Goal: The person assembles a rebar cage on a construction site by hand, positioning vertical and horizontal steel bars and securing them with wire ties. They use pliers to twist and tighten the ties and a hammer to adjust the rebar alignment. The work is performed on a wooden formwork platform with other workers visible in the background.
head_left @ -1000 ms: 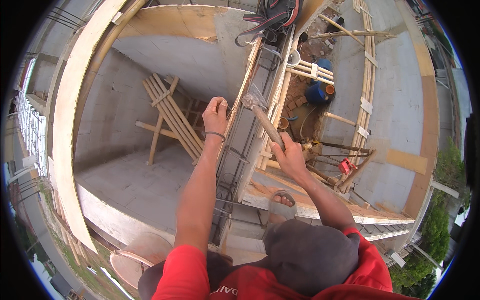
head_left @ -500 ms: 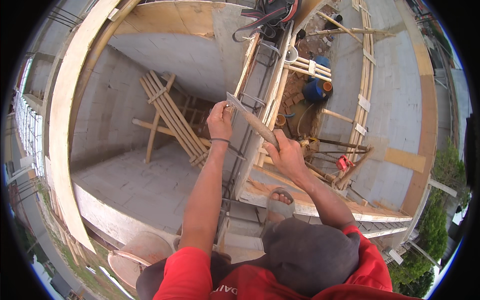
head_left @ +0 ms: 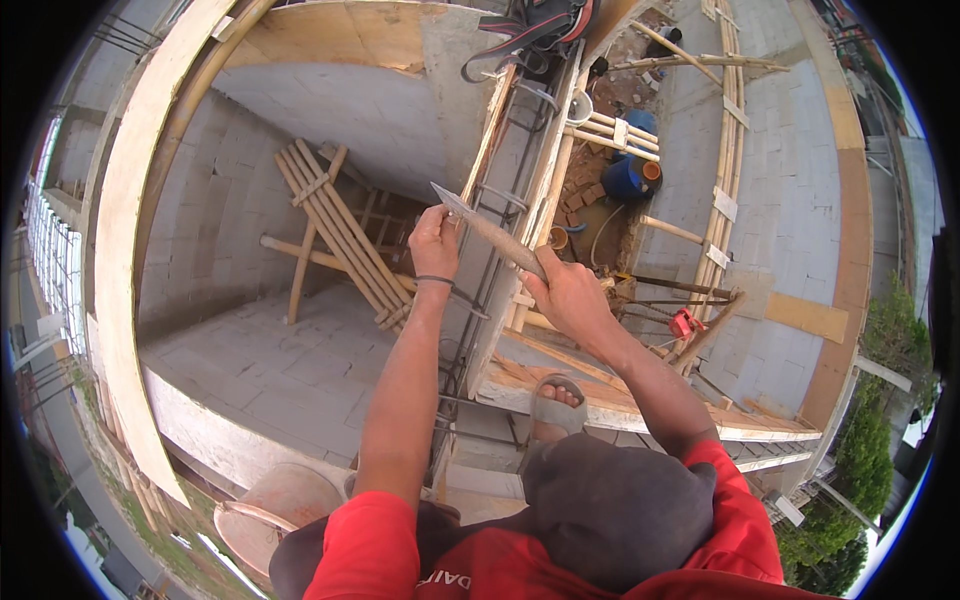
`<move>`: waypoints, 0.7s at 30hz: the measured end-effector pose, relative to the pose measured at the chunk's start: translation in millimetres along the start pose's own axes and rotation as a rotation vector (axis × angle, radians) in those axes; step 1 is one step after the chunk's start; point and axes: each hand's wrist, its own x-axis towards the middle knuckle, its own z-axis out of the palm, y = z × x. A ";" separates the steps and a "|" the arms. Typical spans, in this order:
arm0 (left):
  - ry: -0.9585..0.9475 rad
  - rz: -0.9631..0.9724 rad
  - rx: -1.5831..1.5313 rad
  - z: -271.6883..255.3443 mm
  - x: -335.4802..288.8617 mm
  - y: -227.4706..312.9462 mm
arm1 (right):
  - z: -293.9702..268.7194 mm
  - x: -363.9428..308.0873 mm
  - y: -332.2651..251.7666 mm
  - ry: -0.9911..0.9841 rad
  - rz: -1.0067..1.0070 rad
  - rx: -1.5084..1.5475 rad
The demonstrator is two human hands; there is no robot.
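Note:
My right hand (head_left: 572, 297) is closed around the brown shaft of a long hand tool (head_left: 492, 232) with a grey, pointed end. The tool slants up and leftward, its tip just above the fingers of my left hand (head_left: 434, 240). Those left fingers are pinched together at the edge of the formwork board (head_left: 490, 130); whatever sits between them is too small to name. Beside the left hand runs a trough with steel reinforcing bars (head_left: 487, 285) between wooden boards. My sandalled foot (head_left: 558, 405) stands near the trough.
Deep block-walled spaces drop away on both sides. Tied bamboo poles (head_left: 330, 225) stand at left. A black bag with straps (head_left: 545, 30) lies ahead, a blue drum (head_left: 625, 180) stands below at right, and a bucket (head_left: 275, 515) sits at lower left.
The tool's pointed tip has swung a little up and to the left above my left fingers. My right hand has shifted slightly left, while my left hand has barely moved.

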 end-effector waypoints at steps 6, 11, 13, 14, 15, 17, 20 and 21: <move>-0.064 -0.055 -0.039 -5.2 -0.2 -0.4 | 0.6 -17.9 -4.4 0.145 -0.138 0.099; -0.046 0.005 -0.015 -4.5 0.0 4.1 | -4.2 -6.3 1.4 0.058 -0.011 0.038; -0.042 -0.005 -0.044 -7.7 -0.9 -1.3 | -2.2 -11.0 -2.8 0.099 -0.062 0.097; -0.057 -0.030 -0.060 -6.8 -1.1 -0.6 | -0.3 -15.8 -2.6 0.131 -0.098 0.123; -0.071 -0.055 -0.075 -6.4 -1.6 0.1 | 1.3 -18.4 -1.6 0.163 -0.134 0.150; -0.076 -0.054 -0.055 -5.8 -1.1 0.9 | 6.4 -11.3 5.9 0.068 -0.053 0.063; -0.054 -0.013 -0.012 -5.4 0.6 4.2 | 8.0 -5.6 7.9 0.062 -0.016 0.048; -0.053 -0.025 -0.038 -5.1 0.5 7.0 | 9.3 -5.9 7.9 0.079 -0.015 0.063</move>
